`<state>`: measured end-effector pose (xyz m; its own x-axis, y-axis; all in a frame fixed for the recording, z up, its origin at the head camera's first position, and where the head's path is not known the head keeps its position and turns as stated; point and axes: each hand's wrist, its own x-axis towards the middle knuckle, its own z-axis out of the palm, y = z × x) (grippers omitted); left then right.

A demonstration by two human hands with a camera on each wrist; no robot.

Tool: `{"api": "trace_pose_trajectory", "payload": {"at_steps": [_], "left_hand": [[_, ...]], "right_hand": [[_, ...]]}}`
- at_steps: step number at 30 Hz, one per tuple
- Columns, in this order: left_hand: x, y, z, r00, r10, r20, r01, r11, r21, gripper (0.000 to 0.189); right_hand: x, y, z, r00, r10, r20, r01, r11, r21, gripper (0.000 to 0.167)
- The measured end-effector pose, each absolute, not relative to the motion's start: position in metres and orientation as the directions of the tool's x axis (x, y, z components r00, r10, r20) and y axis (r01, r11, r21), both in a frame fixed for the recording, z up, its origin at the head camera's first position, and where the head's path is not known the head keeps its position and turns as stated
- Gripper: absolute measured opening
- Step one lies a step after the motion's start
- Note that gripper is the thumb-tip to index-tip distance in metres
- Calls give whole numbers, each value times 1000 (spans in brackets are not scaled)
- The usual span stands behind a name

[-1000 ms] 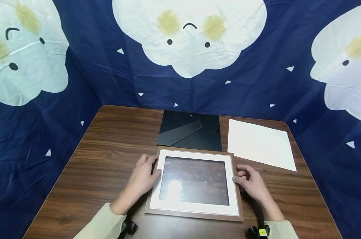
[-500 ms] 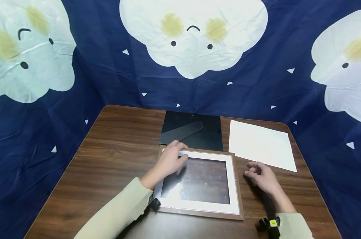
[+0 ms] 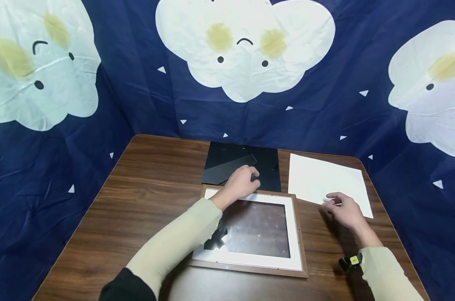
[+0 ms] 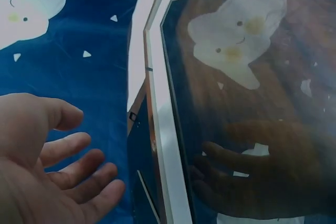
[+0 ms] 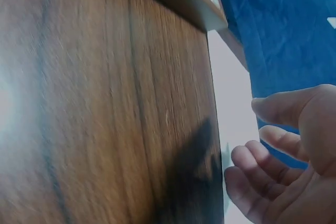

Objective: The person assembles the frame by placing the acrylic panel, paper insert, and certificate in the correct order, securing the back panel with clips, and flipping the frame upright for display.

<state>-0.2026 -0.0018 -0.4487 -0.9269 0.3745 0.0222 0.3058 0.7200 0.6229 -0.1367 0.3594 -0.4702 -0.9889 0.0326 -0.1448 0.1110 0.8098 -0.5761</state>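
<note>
Viewing from the head: picture frame [image 3: 259, 234] lay flat at the near middle of the bench [image 3: 148, 200], white mat [image 3: 293, 234] facing up. Black backing board [image 3: 267, 169] lay just beyond its far edge, strut [image 3: 221, 170] uppermost; white sheet [image 3: 325, 177] lay at far right. Left hand [image 3: 241, 182] reached across the frame, above its far edge and the board, fingers loosely bent, nothing held. Right hand [image 3: 344, 209] was at the sheet's near edge, thumb and fingers partly curled; contact with the paper could not be told. Blue cloth [image 3: 137, 100] with cloud prints hung behind.

Left wrist view: fingers spread and relaxed, grasping nothing, beside the frame; the pane showed a reflection of the hand.

Right wrist view: thumb apart from half-bent fingers, no object seen between them; sheet behind the fingertips, frame corner farther off.
</note>
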Motion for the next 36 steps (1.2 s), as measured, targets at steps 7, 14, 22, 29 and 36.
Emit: {"api": "trace_pose_trajectory", "payload": {"at_steps": [7,14,22,29,36], "left_hand": [[-224,24,-452,-936,352,-22,230,657,718,34],[-236,38,-457,-948,317,-34,193,654,731,35],[-243,59,-461,-947,310,-85,138,630,764,38],[-243,83,-460,-944,299,-136,90,632,770,40],[-239,100,-461,-939,301,-165,63,623,780,42]], "right_hand": [[-152,377,-473,-997,41,-70,71,851,-520,46],[-161,394,-476,-993,96,-70,118,855,-504,46],[-167,413,-473,-978,174,-116,208,865,-457,49],[-170,426,-474,-943,295,-154,333,845,-419,54],[-175,431,-470,-901,388,-193,433,805,-405,60]]}}
